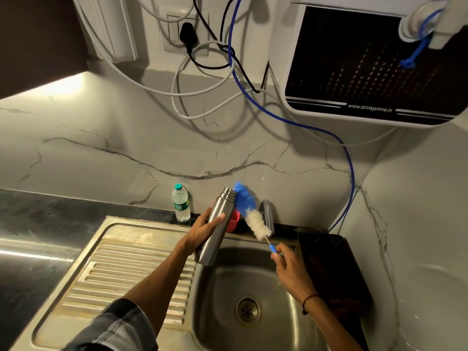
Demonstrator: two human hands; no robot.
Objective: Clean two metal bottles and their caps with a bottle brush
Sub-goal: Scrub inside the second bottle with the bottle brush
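**Bottle and Brush Held Over Sink**

The left hand [206, 228] grips the metal bottle [217, 225] around its mid-body, fingers wrapped behind it and thumb across the front. The bottle is tilted, uncapped neck pointing up and away, base low over the left edge of the sink [228, 333] basin.

The right hand [288, 268] pinches the blue handle of the bottle brush [249, 211], fingers closed narrowly around it. The brush slants up to the left; its blue bristle tip touches the outside of the bottle neck, the white bristle section below it.

A plastic water bottle [180, 203] stands upright on the counter behind the drainboard [121, 274]. The faucet [268, 214] stands just behind the brush. A water purifier [359, 62] hangs on the wall above.
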